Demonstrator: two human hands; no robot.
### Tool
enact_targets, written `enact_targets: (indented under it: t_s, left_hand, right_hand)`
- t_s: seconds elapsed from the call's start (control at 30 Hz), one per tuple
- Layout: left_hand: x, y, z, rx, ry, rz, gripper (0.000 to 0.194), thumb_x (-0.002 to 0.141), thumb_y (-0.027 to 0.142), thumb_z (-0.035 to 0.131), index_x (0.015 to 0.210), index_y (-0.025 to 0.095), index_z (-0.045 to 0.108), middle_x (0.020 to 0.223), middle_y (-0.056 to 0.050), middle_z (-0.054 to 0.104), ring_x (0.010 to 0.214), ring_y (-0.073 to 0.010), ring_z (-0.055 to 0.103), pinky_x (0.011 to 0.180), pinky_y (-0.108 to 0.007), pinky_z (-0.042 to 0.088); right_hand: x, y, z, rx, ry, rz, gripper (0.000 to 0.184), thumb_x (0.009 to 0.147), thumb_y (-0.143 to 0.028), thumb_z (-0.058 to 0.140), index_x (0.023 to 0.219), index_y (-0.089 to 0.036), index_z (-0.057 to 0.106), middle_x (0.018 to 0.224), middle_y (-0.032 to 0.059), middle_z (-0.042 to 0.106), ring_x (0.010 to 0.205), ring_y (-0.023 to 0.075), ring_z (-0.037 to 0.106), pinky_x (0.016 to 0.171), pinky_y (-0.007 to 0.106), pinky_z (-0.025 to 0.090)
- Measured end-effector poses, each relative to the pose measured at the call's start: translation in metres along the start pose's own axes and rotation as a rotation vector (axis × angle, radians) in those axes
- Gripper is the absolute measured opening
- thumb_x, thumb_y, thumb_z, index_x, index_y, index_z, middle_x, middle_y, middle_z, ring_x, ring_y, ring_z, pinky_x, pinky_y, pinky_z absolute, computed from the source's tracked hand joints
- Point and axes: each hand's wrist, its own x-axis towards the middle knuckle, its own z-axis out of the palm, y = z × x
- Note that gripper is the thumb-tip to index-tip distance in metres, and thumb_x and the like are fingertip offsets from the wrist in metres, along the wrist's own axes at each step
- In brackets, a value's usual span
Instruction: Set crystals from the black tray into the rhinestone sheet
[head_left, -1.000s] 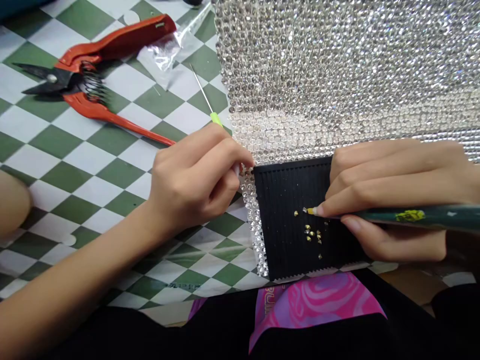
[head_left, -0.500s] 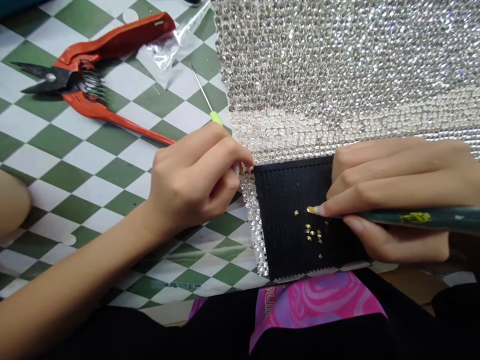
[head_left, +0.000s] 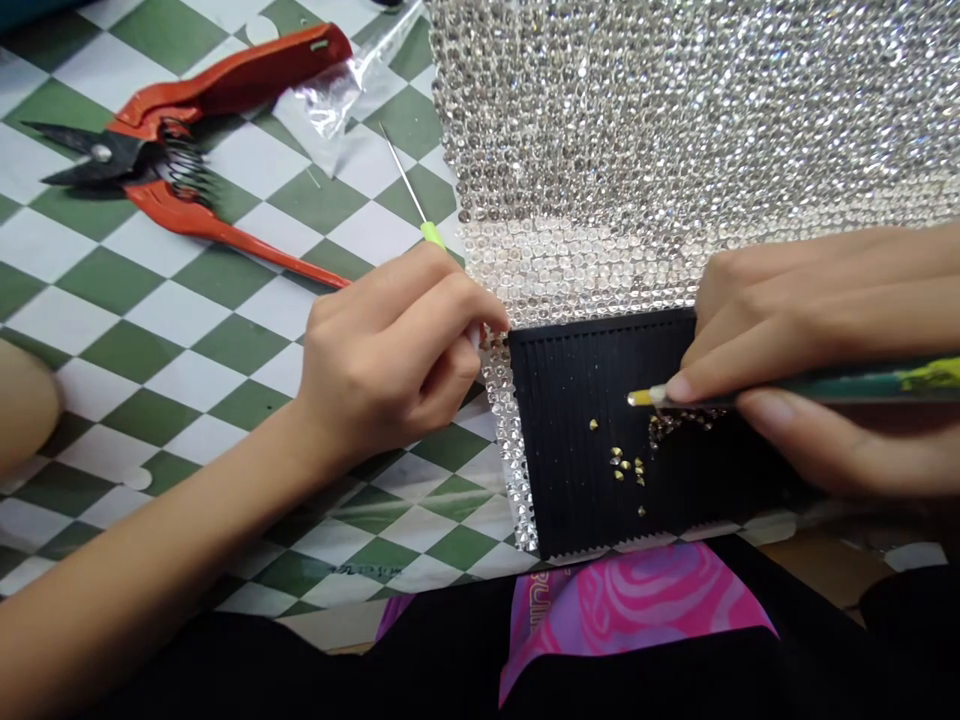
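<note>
A black ridged tray (head_left: 585, 490) lies on a sheet of clear rhinestone mesh (head_left: 675, 130). Several small gold-backed studs (head_left: 619, 462) rest on the tray, and a darker scatter of tiny stones (head_left: 679, 425) lies near its middle. My right hand (head_left: 817, 365) grips a dark green pen-like tool (head_left: 840, 388), its yellow tip (head_left: 639, 398) just above the tray. My left hand (head_left: 390, 365) curls at the tray's top left corner. Behind its fingers sits a green-handled needle pick (head_left: 409, 190); whether it is held is hidden.
Red-handled spring snips (head_left: 180, 170) and a crumpled clear plastic bag (head_left: 319, 105) lie on a green and white checkered mat (head_left: 225, 340). A pink printed cloth (head_left: 630, 610) lies below the tray. A bare limb (head_left: 22, 405) shows at the far left.
My right hand and the pen tool have moved up and to the right, showing the scatter of tiny stones. My left hand and the tray have stayed in place.
</note>
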Motion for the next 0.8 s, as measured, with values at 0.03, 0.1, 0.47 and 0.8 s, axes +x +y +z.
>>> enact_targets:
  t_s: [0.03,0.1,0.47,0.8]
  left_hand:
    - [0.000,0.000,0.000,0.006,0.000,-0.002,0.029,0.079,0.004,0.034,0.088,0.021,0.055,0.078,0.003,0.051,0.069,0.0000,0.046,0.058,-0.016,0.036]
    - [0.000,0.001,0.000,0.017,-0.001,-0.006,0.029,0.079,0.004,0.034,0.088,0.022,0.055,0.077,0.004,0.051,0.068,0.0001,0.047,0.057,-0.016,0.035]
    - [0.000,0.000,-0.001,0.007,-0.011,-0.002,0.028,0.078,0.004,0.034,0.087,0.021,0.054,0.076,0.003,0.051,0.068,-0.0007,0.047,0.058,-0.015,0.038]
    - [0.000,0.001,-0.001,0.003,-0.023,-0.009,0.027,0.079,0.004,0.034,0.088,0.020,0.054,0.078,0.003,0.052,0.070,-0.0007,0.046,0.060,-0.015,0.037]
  right_hand:
    - [0.002,0.001,-0.001,0.051,0.011,-0.001,0.014,0.076,-0.019,0.054,0.074,-0.027,0.065,0.061,-0.0022,0.063,0.052,0.0076,0.056,0.045,0.023,0.045]
    - [0.008,0.003,-0.003,0.050,0.096,0.067,0.015,0.079,-0.016,0.056,0.080,-0.025,0.067,0.069,-0.0021,0.067,0.059,0.0054,0.061,0.050,0.018,0.048]
    - [0.015,0.029,0.009,-0.156,0.171,0.041,0.019,0.089,-0.021,0.060,0.106,-0.020,0.067,0.108,0.0026,0.070,0.099,0.0111,0.065,0.093,0.024,0.048]
    - [0.018,0.029,0.006,-0.241,0.135,0.032,0.020,0.092,-0.024,0.056,0.106,-0.017,0.069,0.103,0.0031,0.071,0.091,0.0083,0.063,0.089,0.023,0.045]
